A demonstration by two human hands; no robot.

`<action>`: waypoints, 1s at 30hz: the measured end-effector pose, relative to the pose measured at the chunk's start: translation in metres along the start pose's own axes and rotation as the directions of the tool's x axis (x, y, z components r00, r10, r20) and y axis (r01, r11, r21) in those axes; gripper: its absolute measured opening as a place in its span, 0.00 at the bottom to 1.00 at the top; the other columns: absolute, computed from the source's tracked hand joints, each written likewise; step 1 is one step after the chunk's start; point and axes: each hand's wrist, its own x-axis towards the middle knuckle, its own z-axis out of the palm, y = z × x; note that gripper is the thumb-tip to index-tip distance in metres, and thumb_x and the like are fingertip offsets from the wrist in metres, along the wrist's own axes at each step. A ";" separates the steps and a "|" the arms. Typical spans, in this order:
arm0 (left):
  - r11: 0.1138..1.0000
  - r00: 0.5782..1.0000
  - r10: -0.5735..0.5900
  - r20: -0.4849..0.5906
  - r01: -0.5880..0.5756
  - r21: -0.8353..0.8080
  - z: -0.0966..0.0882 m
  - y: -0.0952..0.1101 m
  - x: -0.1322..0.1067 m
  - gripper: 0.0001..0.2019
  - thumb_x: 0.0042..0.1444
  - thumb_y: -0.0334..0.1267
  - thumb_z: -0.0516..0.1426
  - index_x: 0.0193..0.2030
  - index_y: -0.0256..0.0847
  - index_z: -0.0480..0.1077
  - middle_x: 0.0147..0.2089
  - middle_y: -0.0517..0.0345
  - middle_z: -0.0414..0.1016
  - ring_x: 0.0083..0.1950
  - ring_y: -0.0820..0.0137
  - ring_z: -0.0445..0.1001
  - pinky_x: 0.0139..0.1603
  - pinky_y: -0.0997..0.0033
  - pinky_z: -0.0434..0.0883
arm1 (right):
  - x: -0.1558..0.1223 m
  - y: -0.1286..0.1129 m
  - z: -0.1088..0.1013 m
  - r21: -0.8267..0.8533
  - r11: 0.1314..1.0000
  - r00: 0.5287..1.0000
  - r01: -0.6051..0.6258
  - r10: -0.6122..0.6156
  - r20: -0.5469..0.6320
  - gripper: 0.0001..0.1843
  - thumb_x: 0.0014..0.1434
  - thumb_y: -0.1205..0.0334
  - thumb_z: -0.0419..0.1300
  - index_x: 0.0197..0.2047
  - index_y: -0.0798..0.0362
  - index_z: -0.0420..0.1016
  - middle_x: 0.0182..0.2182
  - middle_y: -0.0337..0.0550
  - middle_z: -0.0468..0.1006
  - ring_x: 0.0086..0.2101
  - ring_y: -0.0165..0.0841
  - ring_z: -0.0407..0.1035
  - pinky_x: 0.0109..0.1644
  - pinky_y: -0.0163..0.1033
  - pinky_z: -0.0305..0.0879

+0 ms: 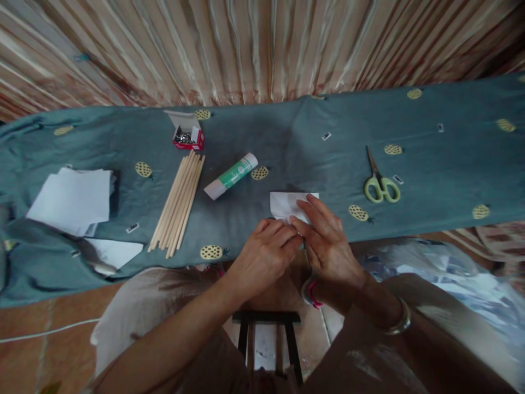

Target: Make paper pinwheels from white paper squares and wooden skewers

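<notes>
A small piece of white paper (283, 205) lies at the near edge of the cloth-covered table, with a crease across its left part. My left hand (268, 249) has its fingers curled round the paper's near edge. Across the right side of the paper, my right hand (330, 246) grips it, index and middle fingers stretched over the top and the thumb side low by the left fingertips. The two hands meet at the near edge and hide that part of the paper. A glue stick (233, 175) with a green label lies beyond my left hand.
Green-handled scissors (381, 187) lie to the right. Several wooden sticks (177, 205) are at the left, below an open red box (188, 139) of small metal pieces. A stack of white paper (76, 197) sits far left. A curtain (246, 54) hangs behind the table.
</notes>
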 end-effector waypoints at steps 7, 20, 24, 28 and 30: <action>1.000 1.000 0.003 0.003 -0.003 0.016 0.002 -0.001 0.000 0.07 0.64 0.34 0.53 0.44 0.37 0.71 0.41 0.54 0.76 0.44 0.67 0.70 0.45 0.65 0.65 | 0.016 0.011 -0.022 0.134 0.981 0.990 -0.141 0.143 -0.004 0.21 0.64 0.69 0.46 0.56 0.54 0.71 0.62 0.53 0.65 0.63 0.42 0.56 0.66 0.56 0.55; 1.000 0.998 -0.014 -0.061 0.015 0.010 -0.007 -0.003 0.005 0.07 0.61 0.33 0.54 0.44 0.36 0.72 0.39 0.54 0.77 0.42 0.66 0.71 0.43 0.63 0.65 | 0.043 0.035 -0.028 0.056 0.982 0.984 -0.178 0.176 0.033 0.18 0.63 0.60 0.52 0.52 0.55 0.75 0.53 0.55 0.74 0.55 0.45 0.67 0.60 0.54 0.63; 1.000 0.995 -0.025 -0.096 0.026 0.013 -0.009 -0.008 0.003 0.08 0.61 0.31 0.54 0.44 0.37 0.72 0.40 0.54 0.77 0.41 0.66 0.71 0.44 0.63 0.65 | 0.045 0.037 -0.033 0.122 0.961 0.968 -0.250 0.246 0.049 0.16 0.60 0.59 0.56 0.49 0.54 0.76 0.47 0.52 0.78 0.45 0.41 0.74 0.52 0.48 0.69; 0.997 0.992 -0.067 -0.111 0.070 0.023 -0.014 -0.019 0.001 0.09 0.61 0.31 0.53 0.45 0.39 0.72 0.42 0.53 0.77 0.43 0.66 0.71 0.45 0.62 0.65 | 0.042 0.038 -0.035 0.201 0.899 0.921 -0.389 0.377 0.098 0.16 0.57 0.58 0.61 0.48 0.54 0.77 0.36 0.46 0.80 0.32 0.35 0.73 0.39 0.42 0.71; 0.995 0.990 -0.086 -0.116 0.090 0.035 -0.017 -0.026 0.001 0.09 0.61 0.30 0.53 0.45 0.39 0.72 0.42 0.53 0.77 0.43 0.66 0.71 0.45 0.62 0.65 | 0.039 0.038 -0.034 0.252 0.869 0.905 -0.425 0.407 0.122 0.16 0.56 0.58 0.61 0.48 0.53 0.77 0.34 0.44 0.81 0.32 0.35 0.74 0.39 0.41 0.70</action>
